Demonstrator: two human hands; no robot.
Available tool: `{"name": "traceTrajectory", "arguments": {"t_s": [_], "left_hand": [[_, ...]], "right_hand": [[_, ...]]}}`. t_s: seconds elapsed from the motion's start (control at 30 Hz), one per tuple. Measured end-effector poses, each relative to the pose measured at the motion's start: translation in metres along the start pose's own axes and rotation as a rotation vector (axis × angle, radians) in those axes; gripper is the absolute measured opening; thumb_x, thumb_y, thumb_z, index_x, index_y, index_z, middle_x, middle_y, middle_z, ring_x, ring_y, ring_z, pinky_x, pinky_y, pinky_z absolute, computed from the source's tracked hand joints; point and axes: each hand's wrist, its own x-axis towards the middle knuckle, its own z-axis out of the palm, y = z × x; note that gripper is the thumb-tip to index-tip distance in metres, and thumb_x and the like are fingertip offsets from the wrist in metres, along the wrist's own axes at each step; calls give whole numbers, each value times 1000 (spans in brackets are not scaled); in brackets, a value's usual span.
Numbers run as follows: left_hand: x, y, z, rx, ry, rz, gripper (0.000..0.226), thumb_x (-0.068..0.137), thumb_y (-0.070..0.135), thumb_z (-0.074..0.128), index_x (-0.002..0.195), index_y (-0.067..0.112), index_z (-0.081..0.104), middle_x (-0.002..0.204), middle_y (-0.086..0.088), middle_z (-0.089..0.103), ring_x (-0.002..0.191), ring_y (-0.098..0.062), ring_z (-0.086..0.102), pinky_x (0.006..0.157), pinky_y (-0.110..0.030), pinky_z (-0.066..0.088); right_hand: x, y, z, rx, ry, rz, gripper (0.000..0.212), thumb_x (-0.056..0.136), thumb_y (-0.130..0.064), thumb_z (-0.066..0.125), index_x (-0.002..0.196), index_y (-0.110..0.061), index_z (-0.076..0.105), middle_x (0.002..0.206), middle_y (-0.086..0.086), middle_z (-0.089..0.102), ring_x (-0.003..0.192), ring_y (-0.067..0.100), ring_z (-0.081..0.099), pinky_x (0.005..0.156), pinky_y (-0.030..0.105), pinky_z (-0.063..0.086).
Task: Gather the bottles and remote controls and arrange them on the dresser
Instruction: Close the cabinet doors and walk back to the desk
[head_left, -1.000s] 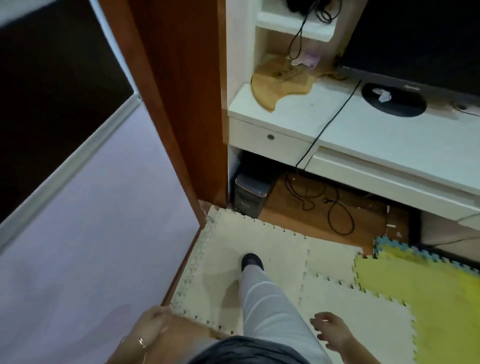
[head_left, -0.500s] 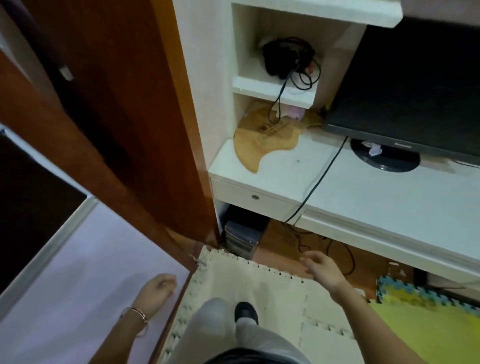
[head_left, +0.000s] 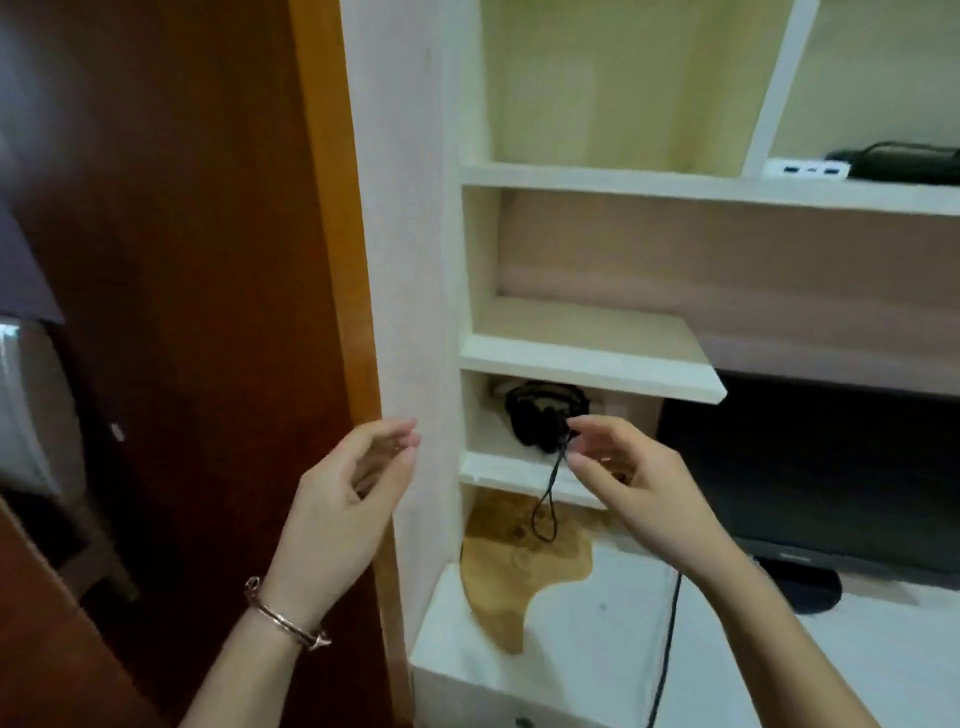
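Both grips released: left hand (head_left: 345, 493) and right hand (head_left: 626, 480) raised, fingers curled, empty, before shelf (head_left: 519, 475) holding black headphones (head_left: 543, 418).

Black headphones (head_left: 545, 418) – shelf nook; monitor (head_left: 831, 478)

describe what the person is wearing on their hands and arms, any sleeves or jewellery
Both forearms are bare, with no sleeves in view. The left hand has a thin metallic bangle, rose-gold in tone, around its wrist. The right hand shows no rings, watch or gloves.
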Motion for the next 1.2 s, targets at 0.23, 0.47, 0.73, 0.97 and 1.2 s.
{"name": "traceTrajectory", "arguments": {"t_s": [0.23, 0.47, 0.73, 0.97, 1.2], "left_hand": [[90, 135, -17, -107, 186, 441, 30, 86, 17, 55, 108, 36, 53, 118, 18, 60, 109, 2, 59, 89, -10, 48], [177, 222, -17, -50, 351, 545, 59, 88, 17, 53, 141, 20, 28, 148, 3, 35, 133, -10, 36, 110, -32, 34], [237, 297, -29, -6, 468, 721, 58, 82, 11, 57, 134, 15, 31, 135, -6, 50, 126, -21, 47, 104, -35, 40], [242, 309, -23, 262, 627, 896, 37, 83, 1, 45, 119, 4, 40, 104, -18, 57, 93, -33, 58, 78, -36, 50], [262, 320, 15, 392, 368, 1104, 44, 79, -3, 43, 122, 6, 46, 116, -1, 47, 104, -8, 43, 78, 10, 24]], "right_hand": [[98, -137, -56, 35, 330, -468, 24, 85, -15, 61, 105, -29, 60, 91, -16, 64, 91, 6, 63, 87, 24, 51], [162, -234, -109, 49, 530, -696, 23, 85, -13, 59, 107, -14, 63, 92, -6, 63, 90, 12, 61, 85, 28, 50], [196, -319, -151, 91, 598, -875, 25, 86, -19, 56, 110, -14, 62, 93, -5, 61, 84, 8, 56, 70, 9, 42], [190, -372, -167, 74, 546, -1029, 43, 86, -33, 58, 126, -20, 48, 105, -4, 52, 93, 11, 54, 69, 17, 43], [205, -340, -225, 107, 753, -944, 46, 80, -18, 59, 124, -19, 47, 84, -7, 49, 72, 14, 54, 59, 24, 47]]}}
